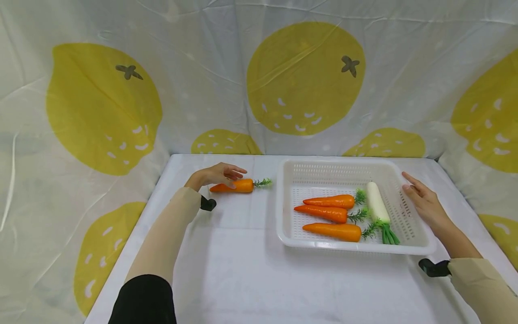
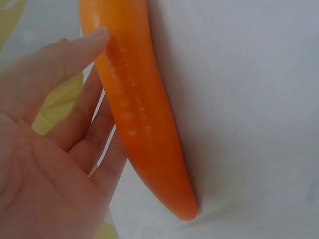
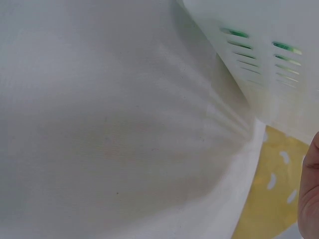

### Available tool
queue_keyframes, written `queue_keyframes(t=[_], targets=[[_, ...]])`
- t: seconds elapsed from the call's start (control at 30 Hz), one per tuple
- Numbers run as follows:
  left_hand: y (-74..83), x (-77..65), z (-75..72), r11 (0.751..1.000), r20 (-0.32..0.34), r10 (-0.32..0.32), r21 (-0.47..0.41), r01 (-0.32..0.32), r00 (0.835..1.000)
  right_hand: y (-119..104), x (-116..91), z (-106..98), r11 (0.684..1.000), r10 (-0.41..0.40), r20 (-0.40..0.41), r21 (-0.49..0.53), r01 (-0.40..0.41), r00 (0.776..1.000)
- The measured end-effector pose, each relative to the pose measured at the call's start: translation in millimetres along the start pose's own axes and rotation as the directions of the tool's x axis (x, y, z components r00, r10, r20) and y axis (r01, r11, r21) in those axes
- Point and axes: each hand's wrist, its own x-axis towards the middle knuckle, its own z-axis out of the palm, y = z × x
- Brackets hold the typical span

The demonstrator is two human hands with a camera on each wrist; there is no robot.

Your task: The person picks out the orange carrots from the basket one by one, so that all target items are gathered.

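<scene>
My left hand [image 1: 218,175] is over an orange carrot [image 1: 240,186] lying on the white table left of the basket. In the left wrist view the thumb [image 2: 94,42] is right at the carrot's side, and the other fingers extend, loosely bent, along its far side. The carrot's tip points left and its green top right. My right hand [image 1: 426,202] is at the right rim of a white plastic basket [image 1: 285,202], fingers extended along its outside. Inside lie three carrots [image 1: 329,230] and a white radish [image 1: 376,202] with green stalks.
A white cloth covers the table [image 1: 243,279]. Behind and at both sides hangs a pale curtain [image 1: 210,81] with yellow lemon prints. In the right wrist view the basket's slotted wall [image 3: 239,55] stands above the white cloth.
</scene>
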Motion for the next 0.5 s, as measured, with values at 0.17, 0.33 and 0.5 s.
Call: queue_keyframes(t=[0.17, 0.33, 0.5], targets=[[7.8, -3.3, 2.0, 0.999, 0.003, 0.031, 0.041, -0.031, 1.000, -0.2, 0.6, -0.3, 1.000, 0.004, 0.005, 0.012, -0.004, 1.000], [26.9, -6.8, 4.6, 0.990, 0.003, 0.117, 0.079, -0.117, 0.993, -0.1, 0.1, 0.0, 1.000, 0.010, 0.003, 0.001, -0.010, 1.000], [53.8, -7.5, 9.3, 0.980, 0.002, 0.181, 0.083, -0.180, 0.984, -1.0, -0.3, 0.2, 1.000, 0.009, -0.005, 0.000, -0.009, 1.000]])
